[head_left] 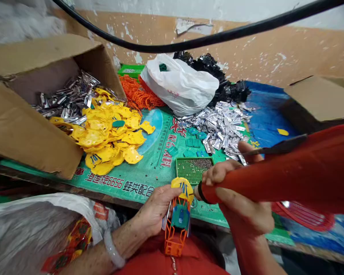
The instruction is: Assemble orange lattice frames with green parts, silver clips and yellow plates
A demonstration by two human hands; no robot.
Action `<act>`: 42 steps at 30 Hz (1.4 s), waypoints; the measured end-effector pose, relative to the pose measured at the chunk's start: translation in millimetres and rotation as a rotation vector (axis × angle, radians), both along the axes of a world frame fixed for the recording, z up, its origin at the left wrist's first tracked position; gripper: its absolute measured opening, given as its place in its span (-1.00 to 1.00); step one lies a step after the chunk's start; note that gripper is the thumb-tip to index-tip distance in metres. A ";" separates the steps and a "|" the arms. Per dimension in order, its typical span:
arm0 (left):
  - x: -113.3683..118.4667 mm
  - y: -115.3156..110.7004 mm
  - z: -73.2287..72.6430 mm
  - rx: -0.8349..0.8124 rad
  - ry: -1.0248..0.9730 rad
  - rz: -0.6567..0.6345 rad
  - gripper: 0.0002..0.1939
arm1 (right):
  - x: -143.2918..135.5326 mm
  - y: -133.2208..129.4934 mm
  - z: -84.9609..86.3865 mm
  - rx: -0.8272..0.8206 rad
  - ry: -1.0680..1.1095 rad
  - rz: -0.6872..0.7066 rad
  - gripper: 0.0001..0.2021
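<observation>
My left hand (pixel 157 210) grips a small plastic toy vehicle (pixel 180 217) near the table's front edge. The toy has an orange frame, a teal plate in its middle, silvery side pieces and a yellow rounded cover at its far end. My right hand (pixel 243 206) is wrapped round a red power screwdriver (pixel 275 172), which lies almost level and reaches in from the right. Its nose meets the right side of the yellow cover; the exact contact point is too small to tell. Just behind the toy stands a green perforated tray (pixel 180 170) with small screws.
Yellow covers (pixel 109 133) are heaped at left before a cardboard box (pixel 31 126) of silvery parts. Orange frames (pixel 132 91), a white plastic bag (pixel 183 84), black parts (pixel 212 68) and silvery pieces (pixel 220 126) lie behind. A red basket (pixel 306 215) sits at right. A black cable (pixel 160 47) hangs across.
</observation>
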State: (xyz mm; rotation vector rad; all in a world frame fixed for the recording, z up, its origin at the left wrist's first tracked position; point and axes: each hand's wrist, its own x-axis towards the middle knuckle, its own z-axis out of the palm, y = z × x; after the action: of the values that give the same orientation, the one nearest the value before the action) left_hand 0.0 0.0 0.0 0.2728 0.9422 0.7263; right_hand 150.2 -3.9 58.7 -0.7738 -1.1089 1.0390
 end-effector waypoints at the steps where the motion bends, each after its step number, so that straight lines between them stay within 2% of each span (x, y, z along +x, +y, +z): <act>1: 1.7 -0.1 0.4 -0.002 0.001 0.005 -0.83 | -0.4 1.3 -1.3 -0.002 0.004 -0.010 -0.69; 6: 7.1 0.1 1.0 -0.010 0.003 0.016 -0.85 | -1.6 4.6 -7.1 -0.015 -0.033 -0.079 -0.42; 11: 7.9 0.3 0.4 -0.025 0.036 0.008 -0.85 | -1.3 4.0 -13.8 0.003 -0.136 -0.101 -0.63; 14: 7.5 0.1 0.4 -0.022 0.052 -0.004 -0.86 | -2.3 2.9 -15.1 0.016 -0.145 -0.104 -0.62; 20: 3.8 0.3 3.5 0.017 0.034 -0.024 -0.86 | 3.1 4.6 2.1 0.030 -0.032 -0.081 -0.48; 22: 2.3 -0.3 4.7 0.016 0.040 -0.033 -0.84 | 9.9 11.9 8.7 0.048 0.030 -0.148 -0.48; 24: 1.1 -0.9 4.9 0.022 0.059 -0.049 -0.81 | 18.6 23.1 10.2 0.078 0.057 -0.281 -0.56; 26: 0.4 -1.4 4.4 0.033 0.083 -0.058 -0.80 | 27.5 36.1 5.0 0.097 0.029 -0.406 -0.73; 29: 0.1 -1.5 3.1 0.040 0.100 -0.075 -0.80 | 36.8 52.4 -10.9 0.078 -0.038 -0.486 -0.88; 34: -0.2 -1.5 2.2 0.025 0.103 -0.072 -0.81 | 38.1 63.8 -31.8 0.041 -0.062 -0.494 -0.87; 42: -0.2 -2.0 6.1 -0.007 0.099 -0.117 -0.76 | 38.4 68.9 -40.5 0.038 -0.096 -0.495 -0.90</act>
State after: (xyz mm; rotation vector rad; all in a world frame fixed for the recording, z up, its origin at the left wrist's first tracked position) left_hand -0.2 -2.0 6.1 0.3574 1.0135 0.6069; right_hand 188.6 65.1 18.1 -1.0124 -0.9470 0.5664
